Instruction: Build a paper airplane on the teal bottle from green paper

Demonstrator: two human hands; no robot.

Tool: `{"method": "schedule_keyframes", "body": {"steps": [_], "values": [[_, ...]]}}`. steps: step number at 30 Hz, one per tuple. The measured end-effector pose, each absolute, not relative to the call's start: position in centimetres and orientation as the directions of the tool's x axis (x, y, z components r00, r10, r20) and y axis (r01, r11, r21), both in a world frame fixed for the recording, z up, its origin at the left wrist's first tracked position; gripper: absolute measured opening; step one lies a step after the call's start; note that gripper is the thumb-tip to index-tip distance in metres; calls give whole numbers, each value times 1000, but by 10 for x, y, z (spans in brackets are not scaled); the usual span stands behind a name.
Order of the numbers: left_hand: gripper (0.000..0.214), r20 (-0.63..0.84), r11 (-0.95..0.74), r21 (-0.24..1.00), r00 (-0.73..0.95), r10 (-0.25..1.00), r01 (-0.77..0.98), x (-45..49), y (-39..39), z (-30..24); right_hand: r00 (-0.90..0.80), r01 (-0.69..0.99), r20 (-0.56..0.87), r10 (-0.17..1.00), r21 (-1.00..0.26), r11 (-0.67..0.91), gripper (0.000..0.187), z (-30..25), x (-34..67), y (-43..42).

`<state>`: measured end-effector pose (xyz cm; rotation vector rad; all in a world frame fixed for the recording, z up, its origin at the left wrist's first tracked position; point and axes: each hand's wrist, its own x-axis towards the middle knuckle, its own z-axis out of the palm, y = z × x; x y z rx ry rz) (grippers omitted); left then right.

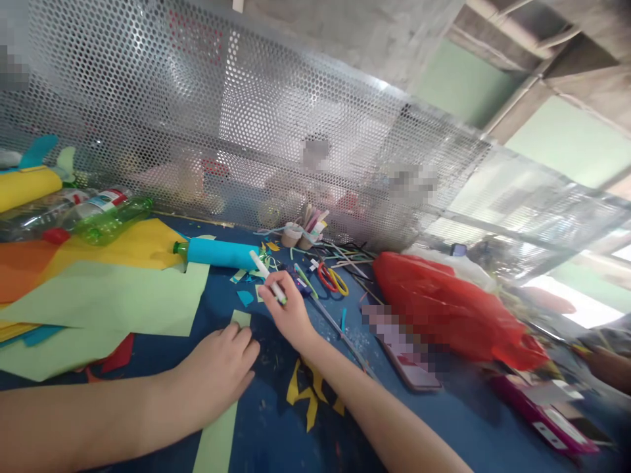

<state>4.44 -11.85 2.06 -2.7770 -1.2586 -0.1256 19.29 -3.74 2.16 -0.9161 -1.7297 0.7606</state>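
Observation:
My right hand (288, 312) is closed round a white marker pen (267, 275) with a green band, its tip pointing up and to the left above the blue table (276, 420). My left hand (217, 371) lies on a pale green paper strip (220, 430), fingers curled loosely, touching the strip's upper end near the table's middle. Small paper scraps lie between the two hands.
Large green, yellow and orange paper sheets (113, 295) cover the left. A bottle wrapped in blue paper (219, 253), plastic bottles (98, 217), scissors (331, 279), a phone (407, 358) and a red plastic bag (453, 309) lie around. A perforated metal screen (246, 131) closes the back.

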Motion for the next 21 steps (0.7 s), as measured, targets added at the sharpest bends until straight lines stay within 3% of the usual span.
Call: {"method": "schedule_keyframes", "body": {"steps": [4,8,14,21], "values": [[29,210,-625,-34,617,758,780,45,-117,11,-81,-70,322,943,-946,317,24,21,191,-31],[40,292,-636,70,594,749,768,39,-108,19,11,-308,168,986,-937,163,35,16,193,-24],[29,505,-623,227,457,733,749,22,-68,31,-73,-314,95,993,-947,67,33,16,193,-27],[26,291,-592,485,519,804,644,19,-51,24,-214,-278,154,965,-956,91,22,20,188,-37]]}}
